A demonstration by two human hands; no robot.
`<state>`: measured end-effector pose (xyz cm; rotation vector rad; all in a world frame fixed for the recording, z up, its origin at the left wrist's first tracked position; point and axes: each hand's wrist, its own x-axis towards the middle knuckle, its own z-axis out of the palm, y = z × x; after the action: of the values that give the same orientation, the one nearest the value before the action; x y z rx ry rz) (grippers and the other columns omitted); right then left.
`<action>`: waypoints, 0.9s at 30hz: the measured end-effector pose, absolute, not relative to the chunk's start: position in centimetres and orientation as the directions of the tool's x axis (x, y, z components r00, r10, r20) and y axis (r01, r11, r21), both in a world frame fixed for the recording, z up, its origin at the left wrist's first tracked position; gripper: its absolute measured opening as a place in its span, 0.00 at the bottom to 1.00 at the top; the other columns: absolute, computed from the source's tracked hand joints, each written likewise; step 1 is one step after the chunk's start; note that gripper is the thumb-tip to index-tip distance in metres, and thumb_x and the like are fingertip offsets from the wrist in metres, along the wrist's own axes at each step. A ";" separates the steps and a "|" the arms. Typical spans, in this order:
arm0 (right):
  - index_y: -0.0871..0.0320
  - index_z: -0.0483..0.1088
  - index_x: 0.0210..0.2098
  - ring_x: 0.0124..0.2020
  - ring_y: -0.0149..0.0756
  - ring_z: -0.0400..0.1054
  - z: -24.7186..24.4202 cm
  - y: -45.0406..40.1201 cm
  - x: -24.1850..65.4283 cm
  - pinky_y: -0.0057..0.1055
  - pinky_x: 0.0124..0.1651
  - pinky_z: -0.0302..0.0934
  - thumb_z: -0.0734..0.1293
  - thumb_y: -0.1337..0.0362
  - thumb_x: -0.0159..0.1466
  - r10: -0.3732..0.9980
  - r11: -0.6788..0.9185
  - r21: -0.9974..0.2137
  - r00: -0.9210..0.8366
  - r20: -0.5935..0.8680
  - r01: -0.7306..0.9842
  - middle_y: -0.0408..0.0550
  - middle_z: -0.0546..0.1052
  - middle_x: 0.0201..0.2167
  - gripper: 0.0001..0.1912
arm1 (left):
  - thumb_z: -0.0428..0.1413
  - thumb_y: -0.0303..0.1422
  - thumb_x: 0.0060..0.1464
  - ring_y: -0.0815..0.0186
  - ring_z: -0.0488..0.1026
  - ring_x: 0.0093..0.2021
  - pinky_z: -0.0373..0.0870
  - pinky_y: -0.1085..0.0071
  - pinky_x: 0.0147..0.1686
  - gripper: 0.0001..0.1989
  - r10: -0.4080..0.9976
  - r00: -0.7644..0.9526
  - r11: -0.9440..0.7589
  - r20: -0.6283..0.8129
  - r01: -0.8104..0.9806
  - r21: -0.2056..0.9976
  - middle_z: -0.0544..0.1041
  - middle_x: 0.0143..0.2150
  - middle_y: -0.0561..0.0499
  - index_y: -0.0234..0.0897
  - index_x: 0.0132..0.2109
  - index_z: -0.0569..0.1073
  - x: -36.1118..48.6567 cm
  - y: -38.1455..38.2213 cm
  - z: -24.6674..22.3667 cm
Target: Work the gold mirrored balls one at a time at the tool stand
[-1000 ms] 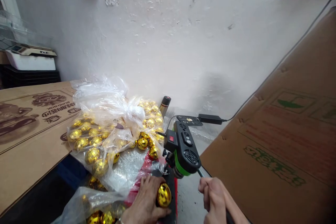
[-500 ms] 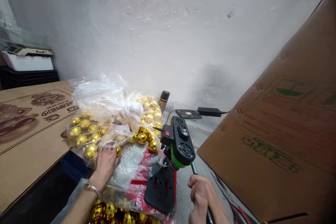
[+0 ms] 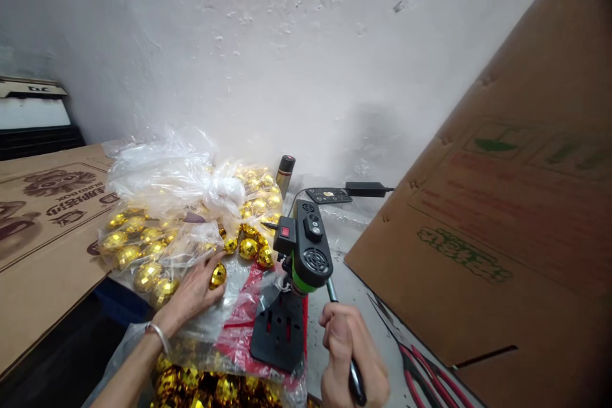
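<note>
Left hand (image 3: pixel 195 290) pinching gold ball (image 3: pixel 218 275), inside its curled grasp; right hand (image 3: pixel 351 354), well apart, wrapped round lever (image 3: pixel 356 384)

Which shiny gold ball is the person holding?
The gold ball in the left hand. The other balls in view have no hand around them; the right hand grips the black machine's handle.

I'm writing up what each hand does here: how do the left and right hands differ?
The left hand holds a gold ball between thumb and fingers; the right hand wraps around the handle of the machine.
The left hand is left of the machine, the right hand to its right.
A bracelet shows by the left hand, none by the right.
Both are bare.
</note>
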<state>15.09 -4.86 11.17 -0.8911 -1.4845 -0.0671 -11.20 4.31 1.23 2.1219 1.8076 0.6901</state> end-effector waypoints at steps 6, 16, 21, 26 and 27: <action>0.54 0.63 0.33 0.24 0.24 0.62 11.8 -4.9 14.8 0.24 0.27 0.56 0.59 0.73 0.75 0.478 0.674 -0.492 0.182 0.859 0.552 0.38 0.67 0.26 0.15 | 0.60 0.49 0.54 0.52 0.82 0.46 0.79 0.57 0.51 0.28 0.998 0.023 -0.069 0.065 0.382 0.922 0.82 0.46 0.47 0.39 0.56 0.69 -7.8 2.1 2.3; 0.53 0.56 0.28 0.23 0.24 0.58 16.2 -4.1 15.2 0.24 0.28 0.55 0.60 0.72 0.76 0.507 0.651 -0.495 0.155 0.848 0.576 0.36 0.60 0.23 0.18 | 0.63 0.55 0.54 0.63 0.77 0.27 0.74 0.69 0.26 0.33 0.967 0.200 0.143 -0.159 0.091 0.986 0.84 0.43 0.50 0.41 0.61 0.73 -1.9 0.4 0.4; 0.53 0.58 0.30 0.24 0.24 0.60 16.1 -4.1 15.2 0.23 0.28 0.56 0.59 0.72 0.76 0.499 0.655 -0.474 0.134 0.856 0.589 0.35 0.62 0.24 0.17 | 0.64 0.43 0.55 0.47 0.81 0.56 0.76 0.52 0.59 0.23 0.976 0.197 -0.162 0.095 0.360 0.919 0.85 0.56 0.43 0.42 0.56 0.79 -0.5 0.3 0.6; 0.53 0.58 0.30 0.23 0.24 0.60 15.7 -4.5 15.3 0.23 0.28 0.57 0.59 0.72 0.76 0.510 0.654 -0.467 0.110 0.853 0.595 0.35 0.62 0.24 0.17 | 0.63 0.37 0.55 0.46 0.82 0.56 0.77 0.52 0.57 0.25 0.954 0.265 -0.253 0.139 0.465 0.849 0.85 0.57 0.40 0.40 0.60 0.77 -0.3 0.6 0.9; 0.53 0.58 0.30 0.23 0.24 0.60 15.7 -4.5 15.4 0.23 0.28 0.56 0.59 0.72 0.76 0.511 0.655 -0.466 0.106 0.853 0.594 0.35 0.62 0.24 0.17 | 0.63 0.36 0.55 0.47 0.82 0.56 0.77 0.52 0.57 0.25 0.950 0.270 -0.271 0.155 0.472 0.839 0.85 0.57 0.40 0.40 0.60 0.77 -0.2 0.7 1.0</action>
<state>15.38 -4.53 15.66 -0.9521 -1.5370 -0.0779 -0.21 0.65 0.96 1.8640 1.2853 0.8991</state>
